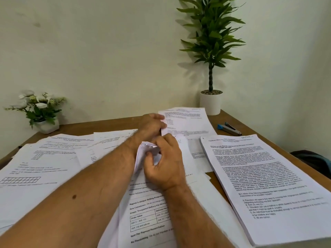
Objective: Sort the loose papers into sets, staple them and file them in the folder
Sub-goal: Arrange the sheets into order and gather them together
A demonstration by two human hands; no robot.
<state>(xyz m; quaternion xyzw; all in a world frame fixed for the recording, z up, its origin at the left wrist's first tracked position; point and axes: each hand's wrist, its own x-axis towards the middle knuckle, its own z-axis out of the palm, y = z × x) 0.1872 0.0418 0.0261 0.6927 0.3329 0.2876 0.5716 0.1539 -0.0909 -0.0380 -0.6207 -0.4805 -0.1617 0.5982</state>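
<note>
Our left hand [154, 125] pinches a thin sheet [188, 122] by its edge; our right hand [166, 161] grips crumpling pages [148, 149] — light, floppy, best held near corners

Your left hand [152, 125] hides the held sheet's [186, 122] near edge; your right hand [165, 163] covers the crumpled corner [149, 148]; print there blurs.

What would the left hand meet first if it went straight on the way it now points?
Probably the stapler. The left hand, gripping a printed sheet, points toward the far right; depth is unclear.
</note>
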